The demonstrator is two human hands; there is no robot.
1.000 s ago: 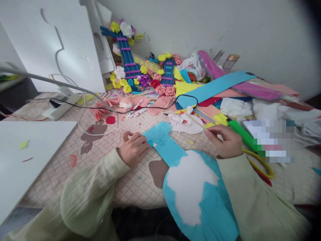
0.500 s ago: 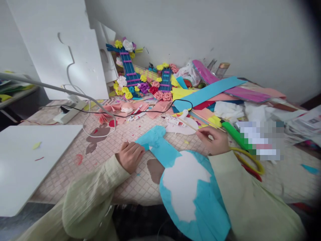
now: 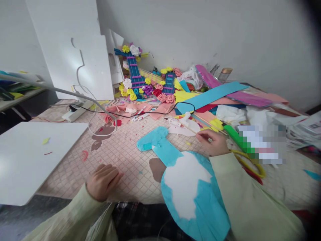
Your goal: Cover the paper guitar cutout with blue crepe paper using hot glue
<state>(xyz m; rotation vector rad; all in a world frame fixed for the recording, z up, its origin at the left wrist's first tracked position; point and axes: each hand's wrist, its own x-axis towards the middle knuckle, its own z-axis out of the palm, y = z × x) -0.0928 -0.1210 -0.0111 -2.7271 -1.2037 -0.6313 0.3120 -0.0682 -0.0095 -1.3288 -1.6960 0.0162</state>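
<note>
A thin wooden stick (image 3: 190, 128) is pinched between the thumb and fingers of my right hand (image 3: 214, 142), its far end reaching left over the glue gun (image 3: 175, 122). A guitar-shaped cutout (image 3: 213, 201) covered in blue crepe paper lies below that hand. Its body has a bare white patch in the middle and overhangs the table's front edge; its neck and head point up and left. Near the front edge, left of the cutout and apart from it, my left hand (image 3: 104, 180) rests with fingers curled together; nothing shows in them.
Two blue paper guitars (image 3: 135, 72) with crepe flowers stand against the wall. Paper strips (image 3: 213, 95) pile up at the back right. A green roll (image 3: 235, 137) and yellow-handled scissors (image 3: 250, 164) lie right. A white board (image 3: 22, 160), power strip (image 3: 76, 112) and cables are left.
My left hand has let go of the cutout's head and moved down and left to the table edge. My right hand stays almost in place with the stick. The view has shifted slightly.
</note>
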